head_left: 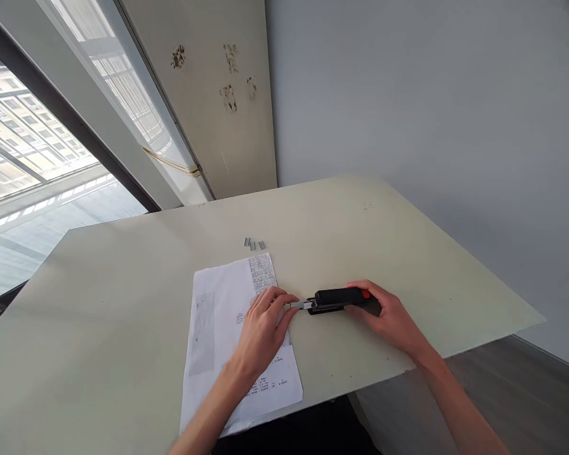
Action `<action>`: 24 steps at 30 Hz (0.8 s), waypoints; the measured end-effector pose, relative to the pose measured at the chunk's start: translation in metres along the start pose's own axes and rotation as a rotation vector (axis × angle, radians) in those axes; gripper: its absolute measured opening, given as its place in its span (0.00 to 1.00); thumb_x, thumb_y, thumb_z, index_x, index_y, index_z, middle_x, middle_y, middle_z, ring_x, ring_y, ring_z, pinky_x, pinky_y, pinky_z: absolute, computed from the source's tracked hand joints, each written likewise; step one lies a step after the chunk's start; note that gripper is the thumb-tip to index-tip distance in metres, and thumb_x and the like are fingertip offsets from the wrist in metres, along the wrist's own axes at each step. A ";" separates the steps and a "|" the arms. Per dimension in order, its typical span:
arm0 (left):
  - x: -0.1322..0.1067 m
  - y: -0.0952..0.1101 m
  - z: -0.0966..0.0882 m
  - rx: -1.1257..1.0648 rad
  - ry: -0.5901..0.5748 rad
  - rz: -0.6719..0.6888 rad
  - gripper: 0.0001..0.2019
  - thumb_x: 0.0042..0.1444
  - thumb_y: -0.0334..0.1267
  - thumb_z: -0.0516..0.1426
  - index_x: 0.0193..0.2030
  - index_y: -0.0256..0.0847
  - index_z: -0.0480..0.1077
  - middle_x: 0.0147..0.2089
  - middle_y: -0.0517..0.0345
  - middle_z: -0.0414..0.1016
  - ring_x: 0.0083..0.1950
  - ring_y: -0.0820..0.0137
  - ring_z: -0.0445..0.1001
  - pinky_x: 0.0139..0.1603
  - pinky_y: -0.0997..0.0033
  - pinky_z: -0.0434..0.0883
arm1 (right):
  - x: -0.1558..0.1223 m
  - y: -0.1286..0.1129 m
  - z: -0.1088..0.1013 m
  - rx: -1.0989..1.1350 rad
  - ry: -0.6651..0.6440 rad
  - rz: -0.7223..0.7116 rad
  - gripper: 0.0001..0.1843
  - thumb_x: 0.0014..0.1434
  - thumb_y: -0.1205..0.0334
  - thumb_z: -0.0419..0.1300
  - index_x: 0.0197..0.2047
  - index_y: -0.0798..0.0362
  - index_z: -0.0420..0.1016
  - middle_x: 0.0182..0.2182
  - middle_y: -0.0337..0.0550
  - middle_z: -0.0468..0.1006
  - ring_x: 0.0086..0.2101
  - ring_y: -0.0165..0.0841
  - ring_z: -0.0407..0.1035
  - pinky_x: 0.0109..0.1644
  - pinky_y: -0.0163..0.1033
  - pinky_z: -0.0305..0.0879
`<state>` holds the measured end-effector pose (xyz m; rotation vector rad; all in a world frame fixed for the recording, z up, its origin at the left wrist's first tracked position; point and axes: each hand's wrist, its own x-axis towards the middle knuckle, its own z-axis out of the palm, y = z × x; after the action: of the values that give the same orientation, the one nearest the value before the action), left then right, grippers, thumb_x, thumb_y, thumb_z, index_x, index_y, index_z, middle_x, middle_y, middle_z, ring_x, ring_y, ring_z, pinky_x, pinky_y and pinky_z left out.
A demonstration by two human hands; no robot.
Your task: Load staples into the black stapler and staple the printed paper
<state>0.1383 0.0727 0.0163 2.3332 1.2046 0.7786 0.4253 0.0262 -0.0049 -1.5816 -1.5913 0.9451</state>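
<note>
A black stapler (pixel 332 297) with a red part at its back end lies on its side or low over the table, its front pointing left. My right hand (pixel 384 316) is wrapped round the back end, fingers above and thumb below. From the front sticks out a metal staple tray (pixel 303 304), pinched between the thumb and fingers of my left hand (pixel 268 319). Under my left hand and forearm lies a printed sheet of paper (pixel 227 341). Beyond the sheet's far edge are a few small strips of staples (pixel 253 246).
The pale table (pixel 123 303) has its near edge close to my body and a pointed corner at the right. A grey wall (pixel 408 95) stands behind it. At the left are a window (pixel 28 120) and a stained beige panel (pixel 208 126).
</note>
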 end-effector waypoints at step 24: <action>0.016 -0.033 -0.019 -0.238 -0.268 0.207 0.09 0.67 0.48 0.63 0.44 0.50 0.82 0.40 0.59 0.84 0.42 0.64 0.79 0.52 0.60 0.75 | 0.000 -0.010 -0.002 -0.015 -0.047 0.001 0.16 0.68 0.44 0.60 0.54 0.39 0.75 0.52 0.41 0.81 0.50 0.42 0.74 0.53 0.43 0.72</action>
<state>0.1136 0.1058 0.0165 2.2954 0.7257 0.6114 0.4225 0.0267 0.0046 -1.5817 -1.6339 0.9799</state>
